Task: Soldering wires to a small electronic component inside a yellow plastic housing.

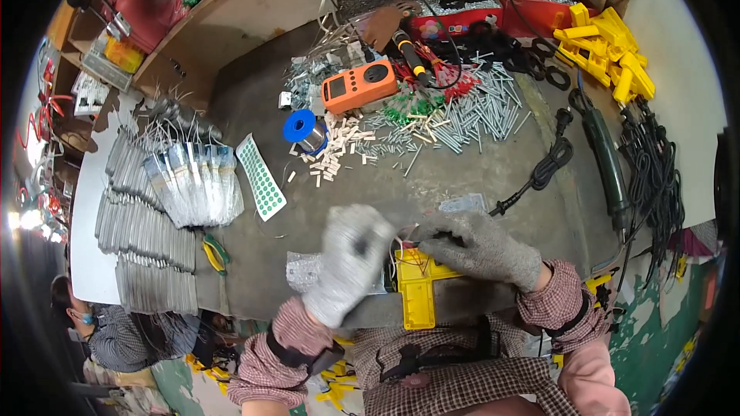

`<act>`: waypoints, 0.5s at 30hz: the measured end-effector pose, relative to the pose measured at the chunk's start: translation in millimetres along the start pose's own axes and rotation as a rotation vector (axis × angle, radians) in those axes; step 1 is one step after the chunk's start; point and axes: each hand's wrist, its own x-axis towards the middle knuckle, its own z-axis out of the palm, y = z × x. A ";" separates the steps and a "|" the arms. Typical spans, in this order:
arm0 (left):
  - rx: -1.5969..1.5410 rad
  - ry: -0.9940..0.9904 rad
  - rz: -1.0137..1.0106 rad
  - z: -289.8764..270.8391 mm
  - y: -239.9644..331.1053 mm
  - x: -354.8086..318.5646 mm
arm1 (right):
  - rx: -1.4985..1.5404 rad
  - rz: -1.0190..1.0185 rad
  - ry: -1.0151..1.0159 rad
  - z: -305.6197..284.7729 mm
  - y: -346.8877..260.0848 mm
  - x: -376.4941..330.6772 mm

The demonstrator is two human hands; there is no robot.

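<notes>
My left hand [348, 258], in a pale grey work glove, is over the left side of a yellow plastic housing [418, 304]; motion smears its fingers. My right hand [482, 249], gloved in darker grey, curls its fingers above the housing's upper right part. What those fingers pinch, if anything, is hidden. Thin red and white wires [411, 256] lie in the open housing between my hands. The housing rests at the table's near edge, its handle-like part pointing towards me. Beneath my left hand is a clear plastic piece [302, 270], partly covered.
Screws [486, 112], small white pieces [331, 158], a solder spool [304, 132] and an orange meter [358, 86] lie farther back. Metal tubes [146, 223], green-handled pliers [216, 254] and a green-dot sticker sheet [260, 177] are left. Black cables [651, 166] and yellow housings [609, 46] are right.
</notes>
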 end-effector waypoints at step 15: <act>0.041 -0.115 0.026 -5.4 -45.5 -32.3 | -0.358 -0.095 -0.198 -5.0 -22.2 47.9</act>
